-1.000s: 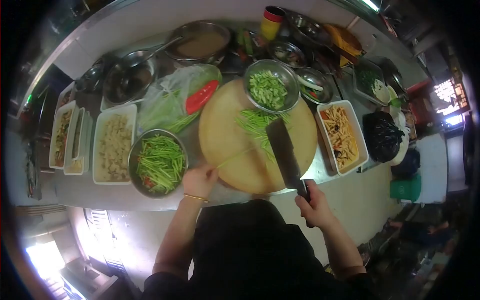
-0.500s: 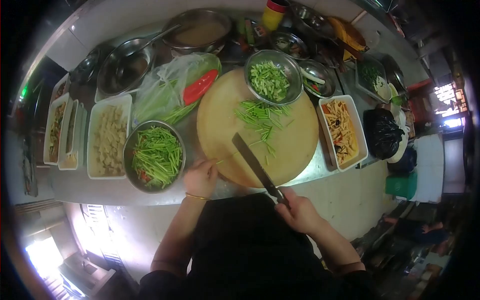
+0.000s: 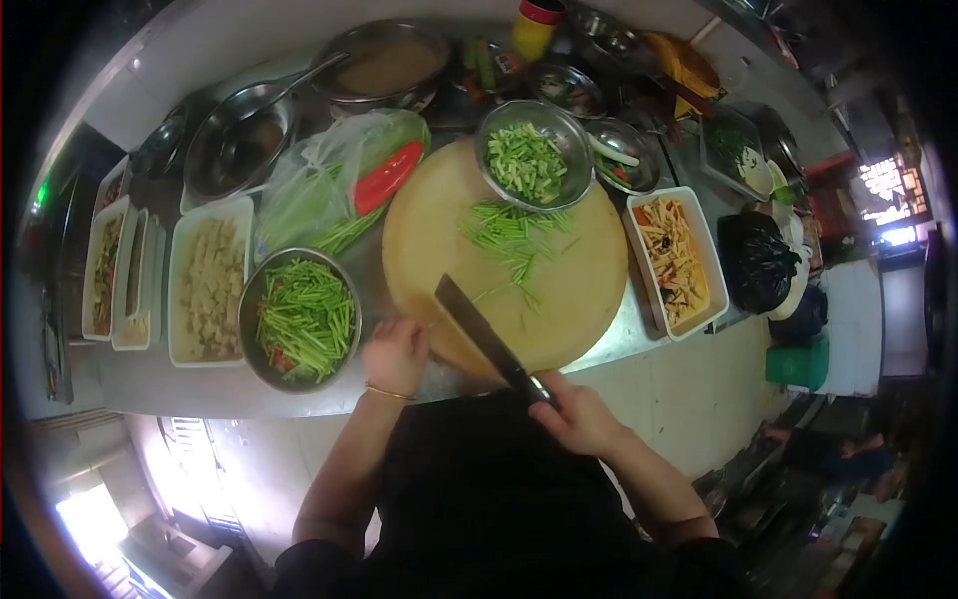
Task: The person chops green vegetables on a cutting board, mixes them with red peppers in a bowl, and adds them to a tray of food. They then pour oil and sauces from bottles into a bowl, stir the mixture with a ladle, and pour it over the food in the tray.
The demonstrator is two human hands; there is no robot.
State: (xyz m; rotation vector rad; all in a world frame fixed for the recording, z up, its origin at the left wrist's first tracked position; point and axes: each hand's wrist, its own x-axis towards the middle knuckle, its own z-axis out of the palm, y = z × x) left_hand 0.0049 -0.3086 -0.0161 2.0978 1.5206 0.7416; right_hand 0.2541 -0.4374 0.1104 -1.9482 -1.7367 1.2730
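Observation:
In my right hand (image 3: 581, 414) is the handle of a knife (image 3: 481, 331), its dark blade slanting up and left over the front of the round cutting board (image 3: 589, 309). My left hand (image 3: 396, 356) is closed in a pinch at the board's left front edge, on a thin green stem that barely shows. Cut green stems (image 3: 509, 240) lie on the board, below a metal bowl of chopped greens (image 3: 526, 163) standing on its far part. Close to my left hand is a metal bowl of cut green stems (image 3: 305, 317) with some red bits.
White tubs hold pale chunks (image 3: 212, 280) on the left and yellowish strips (image 3: 674, 260) on the right. Behind the board's left side lie a plastic bag of greens (image 3: 309, 185) and a red object (image 3: 387, 178). Metal basins (image 3: 384, 65) line the back. A person (image 3: 838, 449) is far right.
The knife and my right hand have moved slightly left, bringing the blade nearer my left hand. The stem between hand and blade shows less now. The whole view has shifted a little.

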